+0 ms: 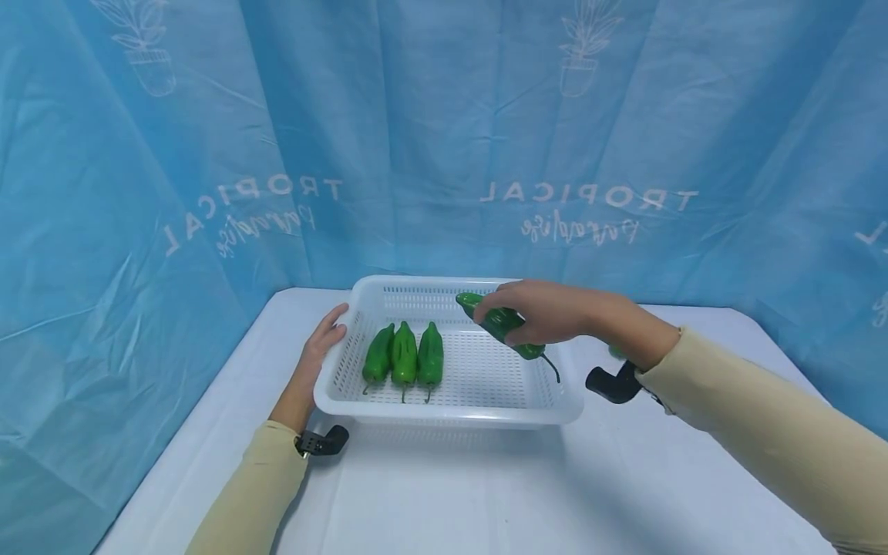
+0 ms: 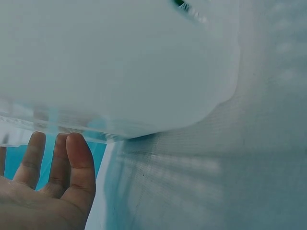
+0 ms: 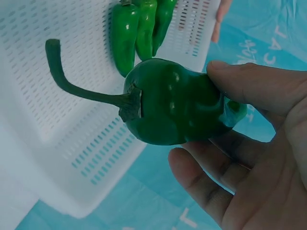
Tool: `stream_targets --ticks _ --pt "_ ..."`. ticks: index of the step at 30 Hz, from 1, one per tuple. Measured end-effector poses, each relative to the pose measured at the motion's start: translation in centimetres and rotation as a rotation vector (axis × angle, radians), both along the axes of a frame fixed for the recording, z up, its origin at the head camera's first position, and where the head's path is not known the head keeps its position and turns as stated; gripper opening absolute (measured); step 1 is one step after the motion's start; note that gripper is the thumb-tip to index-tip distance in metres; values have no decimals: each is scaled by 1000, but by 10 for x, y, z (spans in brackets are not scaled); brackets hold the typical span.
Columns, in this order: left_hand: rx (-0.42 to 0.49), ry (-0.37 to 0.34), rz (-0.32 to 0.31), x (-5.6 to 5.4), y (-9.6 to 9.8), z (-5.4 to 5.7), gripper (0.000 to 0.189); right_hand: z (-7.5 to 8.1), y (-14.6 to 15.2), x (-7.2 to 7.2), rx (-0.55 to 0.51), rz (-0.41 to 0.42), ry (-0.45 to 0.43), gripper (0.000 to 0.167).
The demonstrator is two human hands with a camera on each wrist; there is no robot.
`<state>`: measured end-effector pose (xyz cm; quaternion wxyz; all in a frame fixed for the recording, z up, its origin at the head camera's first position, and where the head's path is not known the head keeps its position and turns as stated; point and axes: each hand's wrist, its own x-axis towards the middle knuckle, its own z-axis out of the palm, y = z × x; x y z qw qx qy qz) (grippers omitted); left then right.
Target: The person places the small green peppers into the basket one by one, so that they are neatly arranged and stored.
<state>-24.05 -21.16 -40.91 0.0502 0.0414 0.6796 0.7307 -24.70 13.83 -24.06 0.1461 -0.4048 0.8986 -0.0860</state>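
My right hand [image 1: 555,310] holds a green pepper [image 3: 170,108] between thumb and fingers, over the right side of a white plastic basket [image 1: 444,413]. Its long curved stem [image 3: 91,92] points away from the palm in the right wrist view. Three more green peppers lie side by side in the basket's left half, stems toward me: a left one [image 1: 378,356], a middle one [image 1: 404,356] and a right one [image 1: 430,358]. At the basket's left wall, my left hand [image 1: 314,361] rests with fingers extended; the left wrist view shows its fingertips [image 2: 79,148] right at the basket's side.
The basket stands on a white-covered table [image 1: 444,493]. Partly hidden behind my right wrist, a small green thing [image 1: 616,352] lies on the table. A blue printed curtain [image 1: 430,139] hangs along the table's back and sides.
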Motion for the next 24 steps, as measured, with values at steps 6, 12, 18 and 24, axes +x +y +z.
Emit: stream_targets --ticks 6,12,18,24 --pt "-22 9 5 1 -1 1 55 -11 -9 -11 -22 -16 -8 45" --pt "-53 0 30 2 0 1 55 -25 -16 -23 -56 -42 -37 45" --pt "-37 -2 24 2 0 1 54 -36 -20 -30 -82 -87 -64 45" --pt "-14 1 12 1 0 1 54 -48 -24 -38 -98 -131 -85 45"
